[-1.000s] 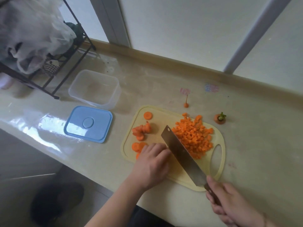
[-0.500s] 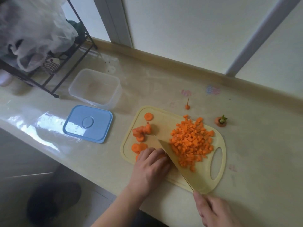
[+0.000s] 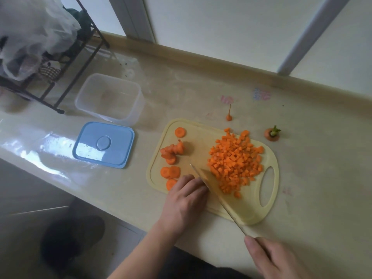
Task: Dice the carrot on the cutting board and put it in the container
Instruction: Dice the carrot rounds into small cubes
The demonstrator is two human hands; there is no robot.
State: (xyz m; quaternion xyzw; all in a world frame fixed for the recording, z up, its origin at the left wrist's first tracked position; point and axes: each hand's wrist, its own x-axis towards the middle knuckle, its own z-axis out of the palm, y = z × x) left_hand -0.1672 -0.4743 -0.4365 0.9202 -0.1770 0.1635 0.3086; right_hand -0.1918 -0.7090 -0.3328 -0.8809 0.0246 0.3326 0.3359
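Note:
A yellow cutting board (image 3: pixel 201 137) lies on the counter. A heap of diced carrot (image 3: pixel 235 164) covers its right half, and round carrot slices (image 3: pixel 171 154) lie on its left half. My left hand (image 3: pixel 185 200) sits at the board's near edge with its fingers curled over slices that are mostly hidden under it. My right hand (image 3: pixel 275 258) grips the handle of a knife (image 3: pixel 217 195). The blade stands edge-down on the board, right against my left fingers. The clear plastic container (image 3: pixel 138 91) stands open and holds nothing, at the back left.
A blue lid (image 3: pixel 103 144) lies flat in front of the container. A carrot top (image 3: pixel 272 134) and a thin carrot tip (image 3: pixel 229 117) lie on the counter beyond the board. A black wire rack (image 3: pixel 60 81) with a plastic bag (image 3: pixel 34 33) stands far left.
The knife, which lay tilted with its flat side showing, has turned edge-down onto the board beside my left fingers. My right hand drew back toward me.

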